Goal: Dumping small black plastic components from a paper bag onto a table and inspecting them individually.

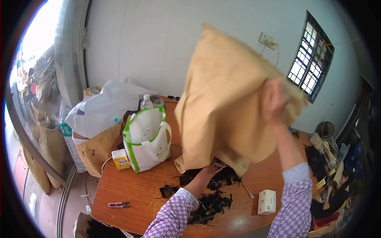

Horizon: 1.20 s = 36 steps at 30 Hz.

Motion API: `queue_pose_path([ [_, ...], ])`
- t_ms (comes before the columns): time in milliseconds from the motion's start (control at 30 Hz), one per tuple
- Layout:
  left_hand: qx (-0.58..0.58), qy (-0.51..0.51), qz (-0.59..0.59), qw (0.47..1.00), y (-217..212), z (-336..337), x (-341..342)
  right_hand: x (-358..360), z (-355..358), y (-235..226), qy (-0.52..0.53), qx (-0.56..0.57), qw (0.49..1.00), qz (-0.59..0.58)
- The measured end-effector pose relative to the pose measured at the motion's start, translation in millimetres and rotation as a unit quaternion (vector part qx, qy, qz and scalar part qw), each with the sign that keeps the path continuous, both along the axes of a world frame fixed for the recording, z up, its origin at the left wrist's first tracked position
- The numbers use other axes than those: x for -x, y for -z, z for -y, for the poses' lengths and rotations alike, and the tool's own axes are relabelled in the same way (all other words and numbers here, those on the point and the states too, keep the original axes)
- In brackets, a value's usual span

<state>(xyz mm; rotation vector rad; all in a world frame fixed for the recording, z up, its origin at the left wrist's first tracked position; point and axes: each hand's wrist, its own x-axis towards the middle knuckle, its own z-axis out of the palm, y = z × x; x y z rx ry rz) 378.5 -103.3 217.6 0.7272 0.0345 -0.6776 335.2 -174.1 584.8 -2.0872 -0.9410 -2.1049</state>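
Right hand (275, 101) clenches the upended sack (228, 99) high while left hand (212, 168) grasps its mouth, so black pieces (210, 198) spill onto the worktop (139, 186).

Place: small workshop.
Evidence: wooden table (139, 190) held black parts (210, 198); sacks (47, 146) stood by the barred window (311, 55).

Bright daylight from blown-out doorway (37, 23) at left, barred window (311, 55) glowing, raised hand (274, 101) motion-blurred, fisheye edges bent and dark
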Motion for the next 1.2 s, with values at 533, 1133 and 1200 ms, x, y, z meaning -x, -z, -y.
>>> queue_pose_path([
  [533,0.165,-0.106,-0.084,0.977,9,-12,28,-4,-12,121,-0.074,-0.029,0.982,-0.169],
  [1133,-0.469,-0.406,0.544,0.565,-248,-134,91,36,29,152,-0.096,-0.080,0.975,-0.183],
  [1200,-0.537,-0.465,0.515,0.479,-248,-158,50,48,26,154,-0.106,-0.079,0.972,-0.196],
])
